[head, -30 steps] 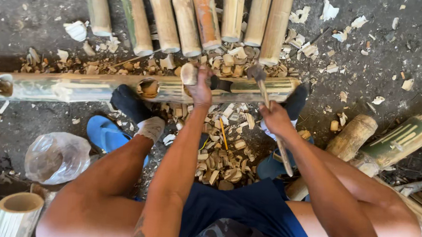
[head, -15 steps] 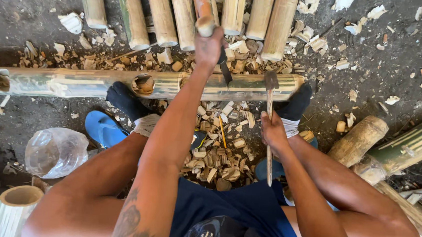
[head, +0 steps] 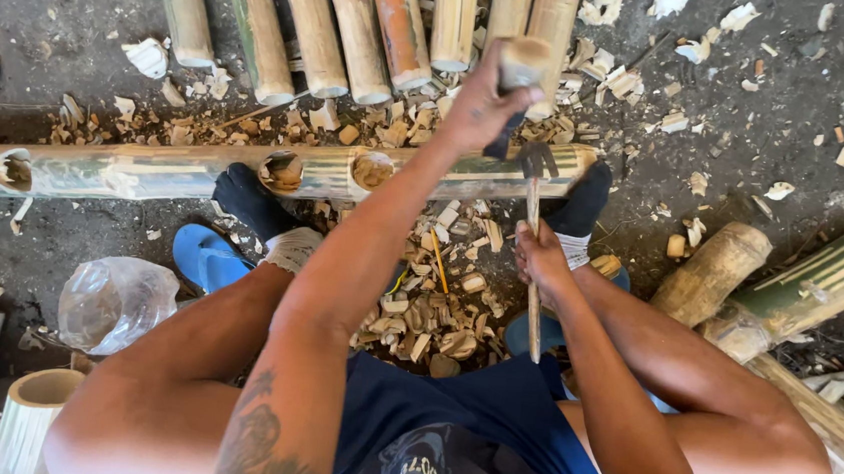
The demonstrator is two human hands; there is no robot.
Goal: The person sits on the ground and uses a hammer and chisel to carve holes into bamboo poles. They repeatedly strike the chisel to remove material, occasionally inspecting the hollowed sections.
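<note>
Littered ground; left hand grips chisel.

Camera: one, worn on the head
Facing: steeply down over lap and arms to the floor
Nearness: close; thighs fill the lower edge
Overlap: none, single view

left hand raised fisted, right hand gripping

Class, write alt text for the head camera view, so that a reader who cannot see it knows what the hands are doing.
Seen from above, a seated person's left hand grips a chisel's wooden handle upright on a long bamboo pole lying across the ground, while the right hand holds a hammer beside it. Wood chips lie between the feet, cut bamboo lengths beyond.
</note>
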